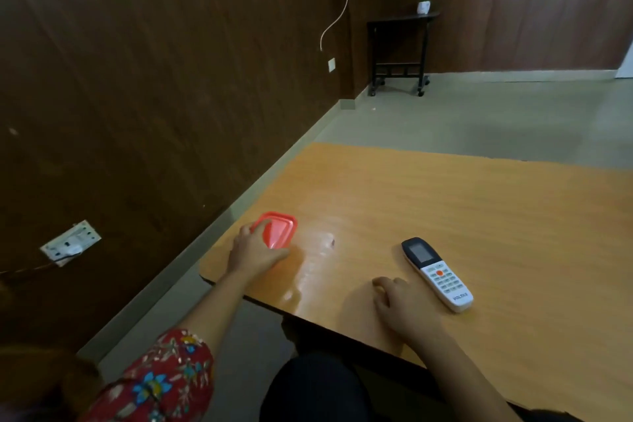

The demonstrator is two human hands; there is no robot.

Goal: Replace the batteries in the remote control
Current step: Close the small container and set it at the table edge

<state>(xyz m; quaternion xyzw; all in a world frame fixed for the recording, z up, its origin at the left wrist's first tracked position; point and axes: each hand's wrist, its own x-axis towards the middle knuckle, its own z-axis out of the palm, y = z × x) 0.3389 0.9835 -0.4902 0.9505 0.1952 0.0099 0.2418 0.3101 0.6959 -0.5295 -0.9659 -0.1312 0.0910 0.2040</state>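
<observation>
A white and black remote control (436, 273) lies face up on the wooden table (462, 209), buttons toward me. My right hand (399, 301) rests on the table just left of the remote, fingers curled, touching nothing else. My left hand (255, 250) grips the near side of a small red plastic container (279, 229) at the table's left corner. I cannot see what is inside the container. No batteries are visible.
The table's left edge runs close to a dark wood-panelled wall with a socket (70, 243). A small dark side table (400, 51) on wheels stands in the far corner. Grey floor lies beyond the table.
</observation>
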